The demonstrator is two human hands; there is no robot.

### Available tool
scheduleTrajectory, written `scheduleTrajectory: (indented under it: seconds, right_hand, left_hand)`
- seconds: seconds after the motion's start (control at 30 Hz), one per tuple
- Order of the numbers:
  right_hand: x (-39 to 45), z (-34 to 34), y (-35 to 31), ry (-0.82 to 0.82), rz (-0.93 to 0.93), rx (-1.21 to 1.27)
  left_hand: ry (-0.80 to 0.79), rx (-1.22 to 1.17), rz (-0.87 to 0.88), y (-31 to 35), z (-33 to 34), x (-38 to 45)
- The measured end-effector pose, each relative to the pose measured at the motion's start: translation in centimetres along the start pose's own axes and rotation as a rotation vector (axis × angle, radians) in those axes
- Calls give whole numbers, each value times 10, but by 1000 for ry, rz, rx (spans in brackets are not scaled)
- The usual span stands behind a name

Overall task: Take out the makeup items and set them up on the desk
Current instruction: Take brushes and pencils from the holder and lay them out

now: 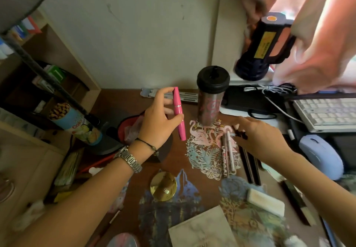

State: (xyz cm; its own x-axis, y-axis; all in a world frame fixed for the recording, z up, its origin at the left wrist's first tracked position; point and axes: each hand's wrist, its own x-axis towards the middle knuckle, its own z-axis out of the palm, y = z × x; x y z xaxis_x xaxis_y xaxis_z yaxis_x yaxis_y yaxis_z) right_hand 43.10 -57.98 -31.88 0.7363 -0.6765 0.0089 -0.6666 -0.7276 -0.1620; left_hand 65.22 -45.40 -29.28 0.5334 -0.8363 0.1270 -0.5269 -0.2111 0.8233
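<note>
Nearest lies a pale pouch (202, 229) on the desk (119, 102), likely the items' source. Beyond it a gold compact (163, 186) sits flat, already set out. The left hand (157, 123) pinches a pink mascara tube (179, 113) aloft, seemingly choosing its spot. The right hand (258, 136) reaches over slim pencils (227, 154) laid side by side, fingertips closing on one dark stick, probably to straighten the row

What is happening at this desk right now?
A person is laying out makeup on the desk. The left hand holds a pink tube above the desk. The right hand reaches down to a row of slim pencils lying beside a black-lidded tumbler. A gold compact lies nearer the person.
</note>
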Motion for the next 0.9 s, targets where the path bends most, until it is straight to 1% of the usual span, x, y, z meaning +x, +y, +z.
scheduleTrajectory:
  seconds: [0.13, 0.37, 0.5, 0.67, 0.9]
  right_hand:
    - [-4, -3, 11, 10, 2, 34]
    - [-7, 1, 25, -30, -1, 5]
    - [-8, 0, 34, -43, -9, -11]
    - [-9, 3, 40, -50, -7, -14]
    - [-9, 10, 49, -81, 0, -7]
  left_hand:
    - [-59, -7, -46, 1, 22, -12]
    - [-248, 79, -199, -18, 72, -28]
    - [-326, 108, -233, -28, 99, -29]
    - [-353, 132, -279, -36, 123, -24]
    - [-325, 137, -318, -38, 139, -17]
